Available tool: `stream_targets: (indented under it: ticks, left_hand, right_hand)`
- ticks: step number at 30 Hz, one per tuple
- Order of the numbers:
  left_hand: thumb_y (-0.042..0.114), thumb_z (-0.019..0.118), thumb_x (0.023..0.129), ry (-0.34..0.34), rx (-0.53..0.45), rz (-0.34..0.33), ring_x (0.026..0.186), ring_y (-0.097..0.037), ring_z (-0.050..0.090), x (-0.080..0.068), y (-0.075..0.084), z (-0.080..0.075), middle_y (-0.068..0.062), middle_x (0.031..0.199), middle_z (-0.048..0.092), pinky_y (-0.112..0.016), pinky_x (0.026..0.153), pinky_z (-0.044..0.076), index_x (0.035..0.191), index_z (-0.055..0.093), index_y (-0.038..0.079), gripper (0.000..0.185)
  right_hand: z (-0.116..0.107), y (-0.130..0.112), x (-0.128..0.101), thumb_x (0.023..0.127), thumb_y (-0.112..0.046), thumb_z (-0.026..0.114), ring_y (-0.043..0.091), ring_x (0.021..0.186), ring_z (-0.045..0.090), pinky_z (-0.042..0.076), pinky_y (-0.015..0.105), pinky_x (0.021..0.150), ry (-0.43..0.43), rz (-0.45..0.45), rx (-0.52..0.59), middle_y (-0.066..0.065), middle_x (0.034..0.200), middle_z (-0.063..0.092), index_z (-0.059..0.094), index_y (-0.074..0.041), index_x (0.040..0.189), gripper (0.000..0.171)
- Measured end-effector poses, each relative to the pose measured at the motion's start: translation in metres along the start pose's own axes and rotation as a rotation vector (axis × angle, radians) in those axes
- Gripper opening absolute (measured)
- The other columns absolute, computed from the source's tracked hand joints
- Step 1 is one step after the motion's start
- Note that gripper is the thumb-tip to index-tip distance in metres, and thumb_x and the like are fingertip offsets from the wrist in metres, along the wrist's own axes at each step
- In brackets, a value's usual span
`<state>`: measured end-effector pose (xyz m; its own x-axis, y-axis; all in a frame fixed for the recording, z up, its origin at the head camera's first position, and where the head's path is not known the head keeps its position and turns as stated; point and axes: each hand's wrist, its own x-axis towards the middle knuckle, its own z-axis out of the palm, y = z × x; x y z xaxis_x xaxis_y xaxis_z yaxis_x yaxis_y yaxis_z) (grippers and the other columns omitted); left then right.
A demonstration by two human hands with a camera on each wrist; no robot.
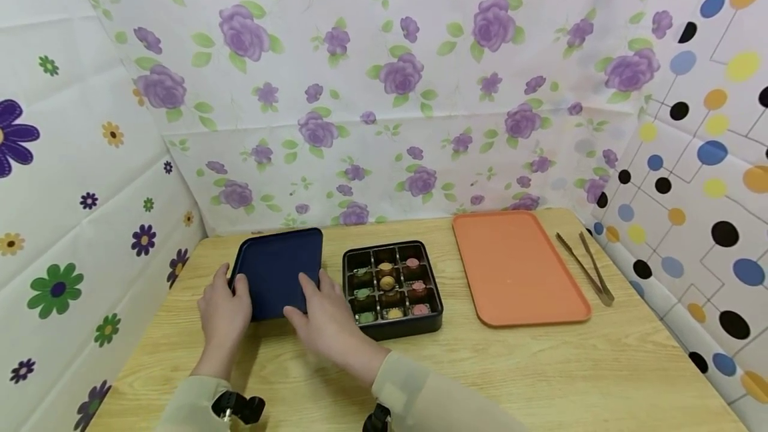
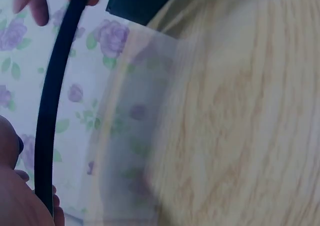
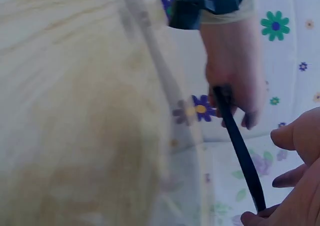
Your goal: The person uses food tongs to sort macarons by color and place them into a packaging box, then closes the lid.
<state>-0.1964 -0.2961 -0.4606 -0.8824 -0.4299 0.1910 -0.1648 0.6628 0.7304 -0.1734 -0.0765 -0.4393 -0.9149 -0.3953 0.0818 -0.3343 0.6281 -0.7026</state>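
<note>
A dark blue box lid (image 1: 277, 272) is held between both hands, tilted above the left part of the table. My left hand (image 1: 225, 309) grips its left edge. At the right edge, my right hand (image 1: 329, 321) pinches near the lower corner with spread fingers. Both wrist views show the lid edge-on as a thin dark strip, off the tabletop. Beside the right hand stands an open black box (image 1: 441, 317) with a divided insert. Small round pink, green and yellow pieces, like sweets, sit in most of its compartments; their exact kind is too small to make out.
An orange tray (image 1: 519, 272) lies right of the box. Metal tongs (image 1: 591, 272) rest with spread arms by the table's right edge. Flowered and dotted sheets hang round the wooden table (image 1: 480, 379) at the back and sides.
</note>
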Motion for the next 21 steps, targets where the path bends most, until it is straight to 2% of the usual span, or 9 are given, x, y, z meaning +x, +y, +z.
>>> stream_targets:
  ticks: [7, 14, 21]
  left_hand:
    - [0.031, 0.039, 0.119, 0.021, -0.050, 0.016, 0.148, -0.065, 0.032, -0.001, 0.015, -0.001, -0.043, 0.158, 0.042, -0.076, 0.120, 0.026, 0.172, 0.031, -0.002, 0.063]
    - [0.031, 0.041, 0.119, 0.052, -0.098, 0.056, 0.150, -0.063, 0.029, -0.001, 0.035, 0.008, -0.043, 0.160, 0.040, -0.075, 0.120, 0.027, 0.171, 0.034, -0.002, 0.062]
    - [0.031, 0.044, 0.118, 0.051, -0.145, 0.062, 0.149, -0.064, 0.030, -0.006, 0.052, 0.020, -0.043, 0.160, 0.038, -0.075, 0.119, 0.029, 0.172, 0.032, 0.000, 0.063]
  right_hand:
    - [-0.017, 0.000, 0.006, 0.116, -0.044, 0.060, 0.042, 0.162, 0.031, 0.043, 0.060, 0.122, 0.033, -0.011, 0.055, 0.023, 0.176, 0.031, 0.038, -0.015, 0.174, 0.068]
    - [-0.034, 0.018, 0.008, 0.116, -0.043, 0.060, 0.043, 0.161, 0.032, 0.041, 0.062, 0.123, 0.060, -0.018, 0.128, 0.025, 0.175, 0.033, 0.035, -0.012, 0.175, 0.071]
    - [-0.046, 0.031, 0.007, 0.116, -0.045, 0.060, 0.044, 0.161, 0.031, 0.040, 0.065, 0.123, 0.094, 0.014, 0.147, 0.021, 0.177, 0.032, 0.031, -0.014, 0.176, 0.074]
